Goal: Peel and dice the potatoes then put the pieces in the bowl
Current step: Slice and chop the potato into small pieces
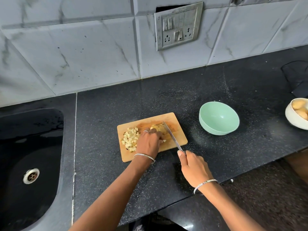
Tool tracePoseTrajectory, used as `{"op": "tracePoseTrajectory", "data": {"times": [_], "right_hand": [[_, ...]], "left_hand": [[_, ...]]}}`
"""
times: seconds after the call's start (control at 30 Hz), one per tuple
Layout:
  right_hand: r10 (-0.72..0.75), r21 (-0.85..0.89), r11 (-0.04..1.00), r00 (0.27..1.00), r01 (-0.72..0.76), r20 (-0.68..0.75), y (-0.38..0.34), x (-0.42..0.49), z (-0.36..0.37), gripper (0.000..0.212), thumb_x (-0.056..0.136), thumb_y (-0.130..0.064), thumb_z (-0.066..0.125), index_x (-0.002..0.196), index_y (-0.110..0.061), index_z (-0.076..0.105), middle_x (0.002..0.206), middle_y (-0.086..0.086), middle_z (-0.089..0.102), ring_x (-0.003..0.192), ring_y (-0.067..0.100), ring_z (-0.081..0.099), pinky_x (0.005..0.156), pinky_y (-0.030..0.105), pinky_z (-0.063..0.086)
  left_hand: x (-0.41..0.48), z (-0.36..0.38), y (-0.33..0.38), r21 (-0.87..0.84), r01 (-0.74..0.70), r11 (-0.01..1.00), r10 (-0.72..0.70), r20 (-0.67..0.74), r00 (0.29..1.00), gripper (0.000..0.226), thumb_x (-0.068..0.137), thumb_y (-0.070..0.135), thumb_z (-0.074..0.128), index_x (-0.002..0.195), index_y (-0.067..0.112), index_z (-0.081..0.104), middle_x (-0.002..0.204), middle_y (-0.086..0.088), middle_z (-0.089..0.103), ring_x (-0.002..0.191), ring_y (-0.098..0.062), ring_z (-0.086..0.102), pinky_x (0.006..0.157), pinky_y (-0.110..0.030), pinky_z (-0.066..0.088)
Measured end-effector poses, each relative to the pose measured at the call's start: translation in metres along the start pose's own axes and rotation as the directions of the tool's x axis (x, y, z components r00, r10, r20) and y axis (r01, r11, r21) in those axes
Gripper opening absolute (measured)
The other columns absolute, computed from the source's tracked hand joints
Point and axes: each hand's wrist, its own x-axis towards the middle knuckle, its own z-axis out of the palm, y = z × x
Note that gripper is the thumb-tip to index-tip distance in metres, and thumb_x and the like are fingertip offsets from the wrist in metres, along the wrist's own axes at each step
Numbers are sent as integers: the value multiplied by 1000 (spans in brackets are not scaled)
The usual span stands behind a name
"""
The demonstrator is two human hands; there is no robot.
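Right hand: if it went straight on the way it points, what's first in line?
The potato: the right hand points up-left along its knife, whose blade already lies against it on the cutting board. Height is hard to judge.

The wall (83, 47) behind is faced with large pale tiles veined in grey like marble, flecked with small dark spots. A grimy metal switch plate (178, 25) with 2 sockets hangs slightly askew on it, a dark gap showing along its top edge. Below runs a black speckled stone table (166, 100) with a dull sheen. At its left end sits a black sink (28, 147), its rim wet, with 1 steel drain (31, 175). Brownish speckled floor (275, 189) shows lower right.
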Motion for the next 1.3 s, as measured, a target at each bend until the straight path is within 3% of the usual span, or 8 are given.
{"op": "tracePoseTrajectory", "data": {"times": [0.17,0.37,0.73,0.9,1.17,1.3], "right_hand": [[-33,16,999,999,33,-11,-1,-4,6,39,102,-48,23,85,-21,46,87,9,64,89,35,60,69,41,43],[-75,-25,997,996,76,37,-9,-8,26,40,101,-51,22,88,-22,46,88,9,66,89,35,62,68,41,44],[-56,-39,997,993,60,100,-20,-6,34,40,102,-50,24,91,-20,49,94,11,66,92,36,63,72,41,46],[5,-69,998,993,4,122,-27,-4,37,43,102,-49,24,103,-19,55,103,11,65,97,36,62,74,40,47],[-36,-260,964,997,51,64,-35,-7,44,40,104,-44,25,112,-14,50,110,11,67,104,34,64,73,39,48],[-9,-224,974,997,26,78,-32,-9,38,42,103,-46,25,112,-15,53,110,12,66,104,36,62,74,39,46]], "left_hand": [[-12,2,-9,-42,44,998,-45,-26,999,12,90,28,61,95,18,63,104,0,60,98,-22,54,80,-34,46],[-20,-6,-27,-74,196,978,-202,-86,976,13,88,27,62,91,14,62,98,-6,64,94,-28,57,77,-36,44],[-19,-9,-30,-135,214,968,-229,-106,968,8,84,15,66,88,17,72,90,-3,71,88,-24,61,77,-33,43],[-17,-7,-31,-192,270,944,-289,-83,954,6,83,15,69,86,19,74,84,-1,72,84,-24,63,70,-34,46],[-19,-7,-28,-67,297,952,-303,-95,948,10,84,11,61,84,11,71,83,-11,70,82,-32,62,65,-36,44],[-18,-8,-26,-45,337,940,-340,-106,934,11,87,11,57,81,7,66,81,-13,68,78,-32,61,59,-34,38]]}}
